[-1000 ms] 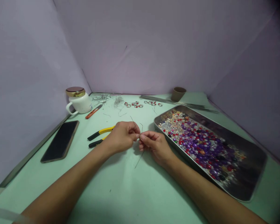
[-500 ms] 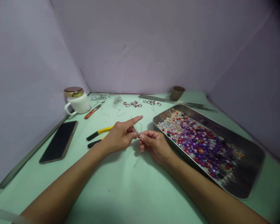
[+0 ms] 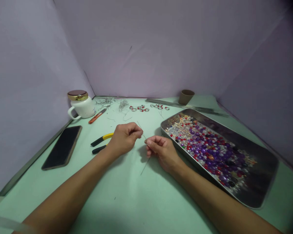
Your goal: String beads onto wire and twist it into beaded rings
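My left hand [image 3: 124, 137] is curled closed, its fingertips pinching the upper end of a thin metal wire [image 3: 145, 165]. My right hand [image 3: 161, 152] is also closed in a pinch on the same wire, a little lower, and the wire's free end trails down toward me over the green table [image 3: 127, 195]. The two hands sit a few centimetres apart at the table's middle. Just right of my right hand lies a steel tray [image 3: 263, 182] filled with purple, red, white and gold beads [image 3: 205, 146].
Yellow-handled pliers [image 3: 101, 143] lie behind my left hand. A black phone [image 3: 62, 147] rests at the left edge. Farther back stand a white lidded mug [image 3: 81, 104], orange snips [image 3: 97, 115], loose wire bits, several beaded rings [image 3: 141, 109], a bundle of straight wires [image 3: 185, 106] and a brown cup [image 3: 186, 96].
My left index finger, stretched out half a second ago, has curled back. The left hand has drawn slightly left, away from the right hand, which has stayed put.
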{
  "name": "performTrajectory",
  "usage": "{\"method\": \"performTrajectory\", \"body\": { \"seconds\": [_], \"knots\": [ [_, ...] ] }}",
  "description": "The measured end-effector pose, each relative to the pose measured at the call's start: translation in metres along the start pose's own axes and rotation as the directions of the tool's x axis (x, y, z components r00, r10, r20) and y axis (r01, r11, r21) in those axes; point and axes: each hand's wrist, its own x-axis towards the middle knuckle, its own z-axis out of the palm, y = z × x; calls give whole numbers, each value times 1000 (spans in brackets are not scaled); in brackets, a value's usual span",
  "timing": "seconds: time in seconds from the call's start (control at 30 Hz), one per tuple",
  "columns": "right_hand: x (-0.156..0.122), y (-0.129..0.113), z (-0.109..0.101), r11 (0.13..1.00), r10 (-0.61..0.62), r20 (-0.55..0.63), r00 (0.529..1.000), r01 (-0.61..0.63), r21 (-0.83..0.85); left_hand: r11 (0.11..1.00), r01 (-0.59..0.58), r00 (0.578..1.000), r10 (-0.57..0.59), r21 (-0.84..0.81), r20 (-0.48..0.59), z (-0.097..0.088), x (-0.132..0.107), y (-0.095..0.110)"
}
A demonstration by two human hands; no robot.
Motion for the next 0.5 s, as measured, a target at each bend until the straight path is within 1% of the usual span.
{"method": "performTrajectory", "body": {
  "seconds": [0.17,0.23,0.27,0.33,0.4,0.47,0.5],
  "knots": [
    [1,1,2,998,-62,-122,991,62,-2,971,-68,995,84,230,-61,4,-4,4],
    [1,1,3,997,-72,-162,984,70,-18,944,-132,985,158,301,-63,7,-7,3],
    [1,1,3,997,-77,-182,980,73,-29,922,-184,975,216,342,-58,8,-8,2],
    [1,2,4,995,-94,-216,972,83,-61,841,-307,931,362,446,-42,12,-11,1],
    [1,3,5,990,-119,-237,964,96,-103,719,-419,864,504,555,0,17,-14,-1],
    [1,4,5,981,-145,-247,958,108,-158,610,-506,802,592,609,73,20,-16,-2],
    [1,5,5,975,-159,-248,956,112,-191,579,-538,783,612,613,109,22,-16,-2]
  ]
}}
